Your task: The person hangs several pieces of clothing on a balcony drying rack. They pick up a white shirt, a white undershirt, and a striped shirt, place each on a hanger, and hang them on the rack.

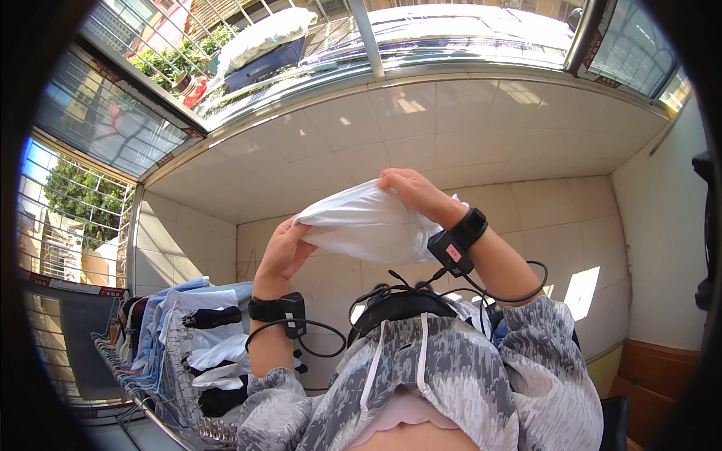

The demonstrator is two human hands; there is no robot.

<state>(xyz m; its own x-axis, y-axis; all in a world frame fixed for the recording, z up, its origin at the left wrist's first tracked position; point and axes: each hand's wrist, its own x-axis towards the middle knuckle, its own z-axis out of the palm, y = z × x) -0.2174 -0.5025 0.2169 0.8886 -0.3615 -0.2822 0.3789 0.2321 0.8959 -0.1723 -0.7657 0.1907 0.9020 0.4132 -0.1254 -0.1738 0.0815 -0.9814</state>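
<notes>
Head view: white cloth [361,225] sits at your 12 o'clock. Your left hand [281,252] pinches its 9 o'clock edge, right hand [420,194] curls closed over its 2 o'clock edge, probably so it hangs spread. Hung clothes [173,319]: 8 o'clock.

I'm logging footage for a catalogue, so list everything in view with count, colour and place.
White cloth: one, white, centre
Hung laundry: several, blue, white and black, lower left
Hangers: many, mixed colours, lower left
Windows: several panes, clear, top and left
Tree: at least one, green, outside left
Container: one, dark blue, outside upper left
Covering: one, white, over the container
Tiles: many, cream, below the windows
Brown panels: at least two, brown, lower right
Patterned top: one, grey and white, bottom centre
Wrist devices: two, black, one per arm
Left hand: one, bare, gripping cloth's left end
Right hand: one, bare, gripping cloth's upper right
</notes>
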